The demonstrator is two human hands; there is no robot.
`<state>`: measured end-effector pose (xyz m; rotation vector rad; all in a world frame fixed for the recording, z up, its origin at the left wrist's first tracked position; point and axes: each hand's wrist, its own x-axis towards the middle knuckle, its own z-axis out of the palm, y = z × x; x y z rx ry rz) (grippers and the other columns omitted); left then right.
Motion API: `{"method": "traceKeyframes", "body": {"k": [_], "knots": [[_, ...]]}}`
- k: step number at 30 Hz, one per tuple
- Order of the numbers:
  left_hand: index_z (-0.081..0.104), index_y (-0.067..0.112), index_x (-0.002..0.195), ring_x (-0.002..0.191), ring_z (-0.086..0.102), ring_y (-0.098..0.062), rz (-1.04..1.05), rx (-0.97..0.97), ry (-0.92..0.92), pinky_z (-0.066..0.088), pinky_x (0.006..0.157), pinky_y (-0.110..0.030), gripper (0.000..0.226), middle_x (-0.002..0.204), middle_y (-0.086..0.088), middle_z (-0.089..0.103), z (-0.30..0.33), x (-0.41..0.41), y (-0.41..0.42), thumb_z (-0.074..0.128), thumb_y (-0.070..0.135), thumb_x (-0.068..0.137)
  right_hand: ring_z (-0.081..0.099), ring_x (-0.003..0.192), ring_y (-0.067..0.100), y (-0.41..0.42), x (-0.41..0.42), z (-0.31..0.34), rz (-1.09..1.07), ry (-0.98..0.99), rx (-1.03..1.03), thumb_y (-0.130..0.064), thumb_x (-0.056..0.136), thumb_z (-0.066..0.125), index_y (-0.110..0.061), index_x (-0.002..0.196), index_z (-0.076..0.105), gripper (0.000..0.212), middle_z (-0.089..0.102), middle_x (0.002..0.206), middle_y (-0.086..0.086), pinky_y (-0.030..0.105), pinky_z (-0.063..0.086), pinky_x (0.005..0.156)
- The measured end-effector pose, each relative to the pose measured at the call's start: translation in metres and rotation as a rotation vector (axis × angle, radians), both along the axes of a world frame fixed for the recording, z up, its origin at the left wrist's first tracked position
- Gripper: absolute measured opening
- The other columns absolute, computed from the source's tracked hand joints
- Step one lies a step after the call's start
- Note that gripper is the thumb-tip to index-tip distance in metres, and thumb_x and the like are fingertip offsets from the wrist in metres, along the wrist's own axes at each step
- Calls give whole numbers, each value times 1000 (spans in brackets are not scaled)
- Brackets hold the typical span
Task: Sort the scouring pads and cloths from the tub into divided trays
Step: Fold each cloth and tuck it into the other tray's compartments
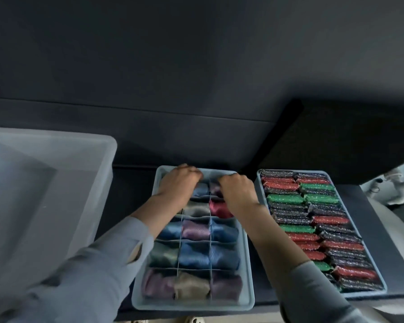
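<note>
Frame is soft w/ motion blur, esp. at the sleeves and the tub (44, 183), which is cut off by the left edge at 9 o'clock; its inside reads pale and hazy, contents can't be made out. Centre, 6 o'clock: divided tray (193, 304) w/ rolled cloths (194, 252) in blue, purple, tan, green and red, one per compartment, 3 columns; tray's long axis runs 6 to 12 o'clock, and its far-left cells are hidden under the forearm. Both hands are at the tray's far end, around 12 o'clock of it. Left hand (179, 180) is knuckles-up w/ fingers curled down into the far-left cells; fingertips hidden, so can't tell what, if anything, they hold. Right hand (237, 191) is likewise curled over the far-right column, fingers bent down at a dark purple cloth (216, 190) just beyond a red one; whether it pinches it or only touches isn't visible. Second tray (264, 183) sits just beside at 3 o'clock, long axis tilted toward 5 o'clock, packed w/ glittery scouring pads (322, 229) in red, green and dark grey, stood on edge in 2 rows, each pad lying crosswise to the tray. Right forearm covers the tray's near-left corner. Both trays rest on a dark bench (383, 229); grey sleeves (98, 264) fill the lower corners.
</note>
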<state>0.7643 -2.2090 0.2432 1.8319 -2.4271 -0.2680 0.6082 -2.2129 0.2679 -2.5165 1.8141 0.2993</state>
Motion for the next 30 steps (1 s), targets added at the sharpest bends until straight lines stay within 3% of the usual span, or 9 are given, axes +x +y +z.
{"method": "traceKeyframes", "body": {"k": [5,8,15,18,21,25,28,30], "knots": [[68,25,105,87,67,-21,-19,-11,-229,48,67,-32,22,92,0,71,-14,-5,-5,57,14,90,65,105,28,0,5,-20,33,45,-27,-7,98,39,-16,119,62,32,68,113,8,33,50,76],[68,23,103,91,67,-23,-23,-6,-319,36,66,-31,17,93,-1,71,-15,-10,-7,55,17,94,64,106,29,-3,6,-23,87,71,-26,-8,98,37,-15,124,55,33,68,113,8,33,48,74],[68,24,109,91,69,-20,117,-16,-207,43,64,-30,23,103,0,72,-35,-13,0,52,17,95,65,105,28,-3,4,-26,83,29,-12,-11,99,39,-17,122,58,30,68,114,6,34,49,75],[69,23,110,93,69,-23,91,-63,-10,50,70,-34,22,105,-1,72,-29,-8,1,61,20,90,66,100,28,-1,0,-33,33,-89,-3,-11,97,45,-19,118,60,27,68,112,5,34,50,73],[75,16,97,87,67,-26,80,-214,132,56,71,-34,28,98,-2,73,-17,19,8,80,10,70,68,81,29,6,-8,-36,17,-337,-147,-6,80,68,-18,96,66,21,69,91,5,32,50,59],[76,16,88,80,65,-24,55,-231,51,55,71,-31,32,87,1,73,-16,52,17,87,10,58,65,60,28,6,0,-37,2,-505,-220,3,65,74,-14,81,69,23,68,68,5,31,50,46],[75,22,81,76,68,-21,-25,-185,-103,52,69,-31,28,77,6,72,-20,48,14,85,12,56,69,75,30,-3,16,-40,79,-425,-101,-4,80,67,-14,95,68,18,72,83,7,35,54,59],[71,22,66,64,67,-20,-52,-144,-195,48,67,-29,24,63,6,67,-20,42,10,85,12,50,68,90,32,-9,23,-44,107,-339,-38,-15,91,59,-18,109,65,19,71,99,8,37,52,71]]}}
